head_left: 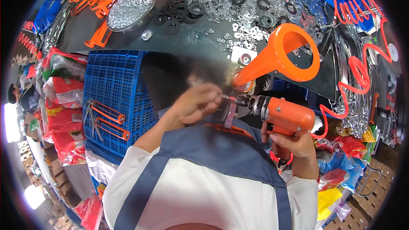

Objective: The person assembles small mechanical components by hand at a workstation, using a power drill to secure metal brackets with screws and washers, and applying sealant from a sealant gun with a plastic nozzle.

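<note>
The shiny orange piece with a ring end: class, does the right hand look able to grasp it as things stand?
Probably not: the right hand grips the orange pistol-shaped power driver, which sits between it and the shiny orange piece.

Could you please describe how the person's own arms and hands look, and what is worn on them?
The left hand and right hand wear no gloves. Short white sleeves leave both forearms bare.

Orange power tool [289, 114] and glossy orange ring-ended part [275, 55] — red hose [362, 76], blue latticed crate [113, 76], dark grey tabletop [187, 44].
</note>
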Demonstrator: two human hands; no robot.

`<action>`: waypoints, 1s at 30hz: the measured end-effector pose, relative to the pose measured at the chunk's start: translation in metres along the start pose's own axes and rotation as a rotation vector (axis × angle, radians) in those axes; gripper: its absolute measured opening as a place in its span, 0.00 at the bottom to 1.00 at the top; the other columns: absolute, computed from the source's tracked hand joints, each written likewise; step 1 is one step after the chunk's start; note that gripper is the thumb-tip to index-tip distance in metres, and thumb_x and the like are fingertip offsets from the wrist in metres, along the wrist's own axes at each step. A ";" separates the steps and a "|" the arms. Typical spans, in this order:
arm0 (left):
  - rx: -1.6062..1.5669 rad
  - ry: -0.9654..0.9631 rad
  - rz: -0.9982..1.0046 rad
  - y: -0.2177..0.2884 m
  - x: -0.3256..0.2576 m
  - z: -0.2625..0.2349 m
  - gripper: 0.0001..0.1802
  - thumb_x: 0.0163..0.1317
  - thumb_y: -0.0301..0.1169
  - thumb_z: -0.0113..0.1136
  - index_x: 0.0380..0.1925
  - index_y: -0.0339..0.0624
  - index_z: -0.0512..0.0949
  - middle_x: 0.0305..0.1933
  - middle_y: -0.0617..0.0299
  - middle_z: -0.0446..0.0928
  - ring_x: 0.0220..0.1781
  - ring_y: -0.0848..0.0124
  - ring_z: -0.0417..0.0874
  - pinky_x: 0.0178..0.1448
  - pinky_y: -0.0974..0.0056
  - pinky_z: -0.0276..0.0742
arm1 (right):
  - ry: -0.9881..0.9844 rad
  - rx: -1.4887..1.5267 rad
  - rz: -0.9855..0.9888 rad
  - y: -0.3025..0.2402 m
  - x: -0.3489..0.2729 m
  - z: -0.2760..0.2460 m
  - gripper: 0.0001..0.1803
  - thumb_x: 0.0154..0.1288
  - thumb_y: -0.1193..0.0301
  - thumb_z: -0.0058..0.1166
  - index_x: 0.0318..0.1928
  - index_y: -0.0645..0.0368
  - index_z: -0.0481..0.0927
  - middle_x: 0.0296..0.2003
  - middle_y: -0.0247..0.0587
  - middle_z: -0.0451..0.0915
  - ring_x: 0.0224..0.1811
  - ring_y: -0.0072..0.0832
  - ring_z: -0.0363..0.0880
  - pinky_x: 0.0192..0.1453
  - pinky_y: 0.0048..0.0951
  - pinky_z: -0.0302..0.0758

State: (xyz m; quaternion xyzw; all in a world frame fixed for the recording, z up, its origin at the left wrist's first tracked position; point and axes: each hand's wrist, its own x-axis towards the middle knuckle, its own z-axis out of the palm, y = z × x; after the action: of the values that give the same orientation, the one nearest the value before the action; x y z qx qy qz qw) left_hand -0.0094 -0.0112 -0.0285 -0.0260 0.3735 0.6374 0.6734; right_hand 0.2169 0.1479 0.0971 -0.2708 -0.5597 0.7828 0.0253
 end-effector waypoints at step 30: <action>0.995 0.186 0.685 -0.015 0.012 0.015 0.11 0.59 0.36 0.61 0.33 0.40 0.75 0.27 0.66 0.69 0.30 0.76 0.68 0.33 0.68 0.67 | 0.179 -0.332 0.019 -0.012 -0.005 0.000 0.26 0.52 0.83 0.53 0.54 0.62 0.71 0.31 0.38 0.77 0.30 0.22 0.78 0.21 0.22 0.73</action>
State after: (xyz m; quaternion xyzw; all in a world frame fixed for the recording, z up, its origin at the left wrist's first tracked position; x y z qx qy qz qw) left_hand 0.0097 0.0032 -0.0311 0.3578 0.6709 0.5617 0.3262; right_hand 0.2181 0.1510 0.1095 -0.3451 -0.6741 0.6527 0.0226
